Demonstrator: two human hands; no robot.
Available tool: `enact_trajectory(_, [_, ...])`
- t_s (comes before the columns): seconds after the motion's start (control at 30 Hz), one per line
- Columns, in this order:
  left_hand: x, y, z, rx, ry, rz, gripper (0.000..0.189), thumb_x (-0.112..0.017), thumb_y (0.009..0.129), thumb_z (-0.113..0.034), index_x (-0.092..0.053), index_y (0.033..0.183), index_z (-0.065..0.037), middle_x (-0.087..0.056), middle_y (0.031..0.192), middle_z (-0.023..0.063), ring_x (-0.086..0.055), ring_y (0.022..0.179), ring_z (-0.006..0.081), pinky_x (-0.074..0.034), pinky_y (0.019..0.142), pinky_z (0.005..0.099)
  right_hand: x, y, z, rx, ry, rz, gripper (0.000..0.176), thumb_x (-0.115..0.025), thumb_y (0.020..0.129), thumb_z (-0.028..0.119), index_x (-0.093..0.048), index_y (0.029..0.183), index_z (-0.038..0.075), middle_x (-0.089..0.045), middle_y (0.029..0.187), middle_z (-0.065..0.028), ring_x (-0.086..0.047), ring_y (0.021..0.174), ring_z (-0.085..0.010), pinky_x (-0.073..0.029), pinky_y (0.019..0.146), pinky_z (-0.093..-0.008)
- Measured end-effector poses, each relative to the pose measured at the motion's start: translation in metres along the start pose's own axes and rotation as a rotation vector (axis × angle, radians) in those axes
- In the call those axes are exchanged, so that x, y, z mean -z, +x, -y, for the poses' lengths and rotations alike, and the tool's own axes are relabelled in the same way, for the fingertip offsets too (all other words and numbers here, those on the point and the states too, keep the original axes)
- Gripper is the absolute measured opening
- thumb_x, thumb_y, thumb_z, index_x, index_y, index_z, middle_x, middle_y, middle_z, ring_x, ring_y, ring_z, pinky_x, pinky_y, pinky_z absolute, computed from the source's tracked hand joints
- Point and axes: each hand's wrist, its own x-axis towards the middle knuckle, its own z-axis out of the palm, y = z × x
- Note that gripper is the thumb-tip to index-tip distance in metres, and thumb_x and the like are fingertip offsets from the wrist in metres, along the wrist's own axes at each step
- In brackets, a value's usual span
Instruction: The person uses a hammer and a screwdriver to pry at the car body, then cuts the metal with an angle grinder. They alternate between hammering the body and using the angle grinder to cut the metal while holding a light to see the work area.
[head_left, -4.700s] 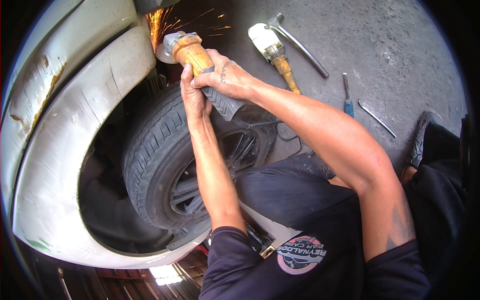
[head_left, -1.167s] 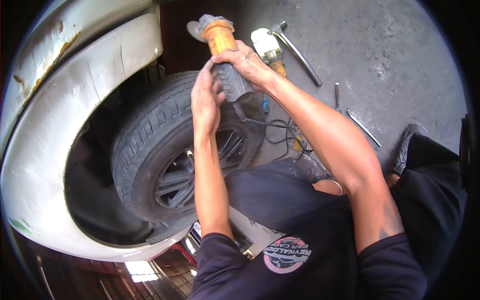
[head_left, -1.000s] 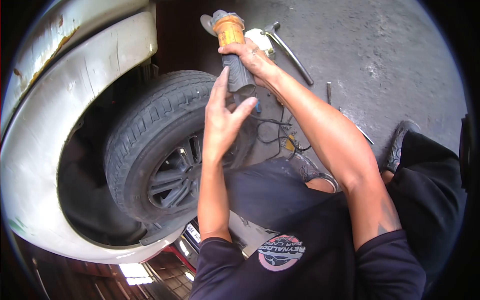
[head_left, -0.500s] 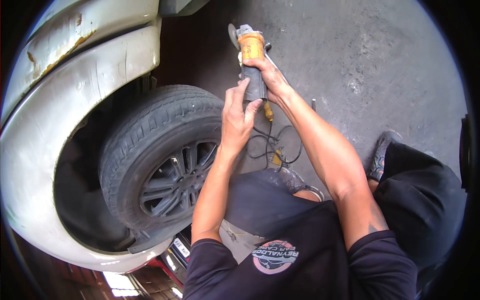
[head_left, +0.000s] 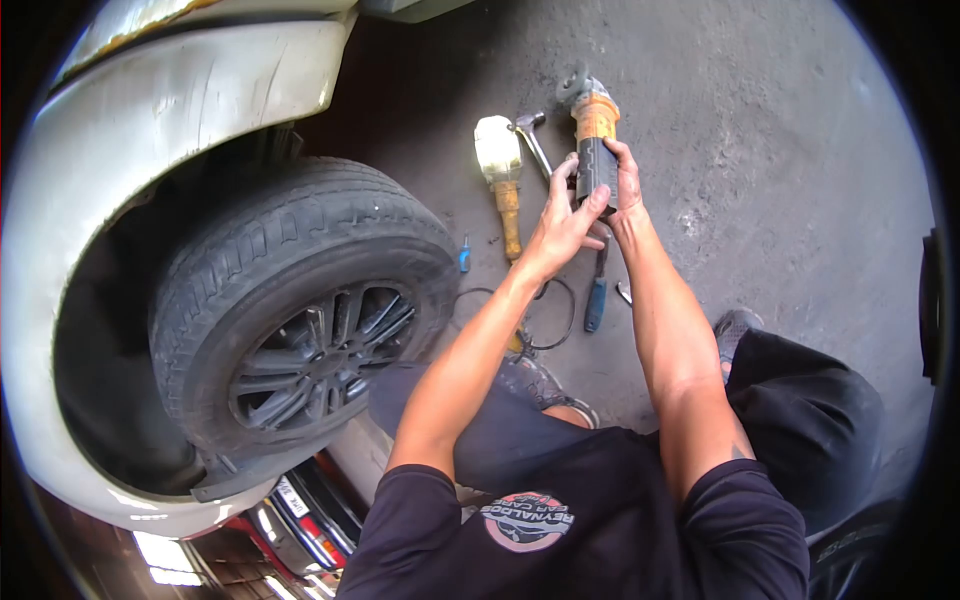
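An angle grinder (head_left: 597, 118) with a yellow-orange and black body is held out over the floor, its disc (head_left: 572, 84) at the far end. My right hand (head_left: 628, 190) wraps the right side of the black body. On the left side, my left hand (head_left: 565, 222) grips the rear part, thumb across the body. Left of the grinder lies a lit work lamp (head_left: 498, 148) with an orange handle (head_left: 509, 215). A metal tool with a hammer-like head (head_left: 530, 122) lies between lamp and grinder, partly hidden by my left hand.
A wheel with a black tyre (head_left: 290, 235) stands turned outward under a scratched white fender (head_left: 190, 105) on the left. Near my feet lie a blue-handled tool (head_left: 596, 305), a small blue item (head_left: 464, 255) and a dark cord (head_left: 572, 318). Behind is a parked vehicle (head_left: 300, 515).
Both hands and the grinder have moved right and slightly down in view. The work lamp, hammer-like tool and blue-handled tool now show more fully. The wheel has shifted left in view.
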Motion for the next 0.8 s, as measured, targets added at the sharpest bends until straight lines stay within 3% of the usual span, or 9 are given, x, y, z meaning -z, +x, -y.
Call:
enact_trajectory(0.1, [-0.012,0.03,0.026,-0.053,0.055,-0.068,0.078,-0.066,0.099,-0.022,-0.017,0.157,-0.006,-0.04,0.149,0.0289,-0.069,0.107,0.0356,-0.068,0.063,0.0383,0.017,-0.001,0.008,0.033,-0.032,-0.058,0.044,-0.066,0.093,0.043,-0.068,0.111,0.002,-0.074,0.088,-0.0119,-0.073,0.07,-0.0247,-0.063,0.067,-0.0361])
enact_trajectory(0.27, [-0.029,0.023,0.05,-0.079,0.282,-0.13,0.086,-0.067,0.098,-0.018,-0.011,0.161,-0.002,-0.045,0.146,0.0309,-0.069,0.106,0.0321,-0.066,0.065,0.0371,0.017,-0.009,0.036,-0.071,-0.369,-0.161,0.052,-0.067,0.093,0.05,-0.069,0.112,0.002,-0.074,0.089,-0.0108,-0.073,0.072,-0.0227,-0.062,0.069,-0.0366])
enact_trajectory(0.3, [-0.028,0.025,0.068,-0.147,0.413,-0.165,0.088,-0.069,0.097,-0.018,-0.01,0.162,-0.002,-0.046,0.145,0.0315,-0.07,0.104,0.0307,-0.064,0.063,0.035,0.003,-0.012,0.043,0.002,-0.786,-0.357,0.057,-0.068,0.091,0.053,-0.071,0.112,0.0,-0.076,0.092,-0.014,-0.074,0.079,-0.0264,-0.061,0.075,-0.0408])
enact_trajectory(0.33, [-0.029,0.022,0.065,-0.119,0.397,-0.165,0.093,-0.071,0.095,-0.019,-0.01,0.163,-0.001,-0.046,0.144,0.0337,-0.067,0.112,0.0358,-0.062,0.077,0.0419,-0.012,-0.015,0.048,0.084,-1.205,-0.548,0.062,-0.068,0.09,0.056,-0.073,0.112,-0.002,-0.077,0.096,-0.0173,-0.076,0.087,-0.0301,-0.06,0.081,-0.045])
enact_trajectory(0.37, [-0.032,0.022,0.069,-0.123,0.38,-0.168,0.093,-0.071,0.095,-0.019,-0.01,0.163,-0.001,-0.046,0.144,0.0337,-0.067,0.112,0.0358,-0.062,0.077,0.0419,-0.018,-0.016,0.052,0.083,-1.223,-0.551,0.062,-0.068,0.09,0.056,-0.073,0.112,-0.002,-0.077,0.096,-0.0173,-0.076,0.087,-0.0301,-0.06,0.081,-0.045])
enact_trajectory(0.47, [-0.048,0.017,0.072,-0.118,0.5,-0.184,0.096,-0.072,0.093,-0.021,-0.01,0.163,0.0,-0.043,0.144,0.0385,-0.05,0.132,0.0522,-0.043,0.112,0.0536,-0.025,-0.017,0.053,0.247,-1.981,-0.706,0.066,-0.069,0.088,0.061,-0.075,0.116,0.002,-0.073,0.112,-0.0288,-0.07,0.11,-0.0461,-0.054,0.095,-0.054])
enact_trajectory(0.6, [-0.061,0.023,0.098,-0.097,0.509,-0.23,0.094,-0.072,0.093,-0.022,-0.012,0.163,-0.003,-0.044,0.143,0.0372,-0.05,0.133,0.0549,-0.046,0.107,0.0557,-0.032,-0.031,0.035,0.305,-2.163,-0.748,0.056,-0.071,0.09,0.053,-0.072,0.109,0.001,-0.074,0.108,-0.0271,-0.071,0.106,-0.0451,-0.055,0.091,-0.0548])
enact_trajectory(0.67, [-0.062,0.024,0.104,-0.09,0.632,-0.247,0.098,-0.073,0.092,-0.024,-0.009,0.164,-0.003,-0.05,0.135,0.0343,-0.065,0.108,0.0538,-0.054,0.094,0.0593,-0.027,-0.035,0.023,0.511,-2.295,-0.751,0.043,-0.073,0.091,0.041,-0.07,0.108,0.001,-0.071,0.106,-0.0249,-0.069,0.102,-0.0438,-0.056,0.087,-0.0538])
enact_trajectory(0.8, [-0.046,0.026,0.117,-0.09,0.599,-0.202,0.097,-0.074,0.092,-0.025,-0.011,0.163,-0.004,-0.055,0.13,0.0344,-0.065,0.109,0.0543,-0.054,0.092,0.0606,-0.028,-0.039,0.002,0.76,-2.379,-0.761,0.031,-0.073,0.09,0.029,-0.068,0.105,0.003,-0.065,0.107,-0.0214,-0.062,0.106,-0.0415,-0.055,0.087,-0.0499])
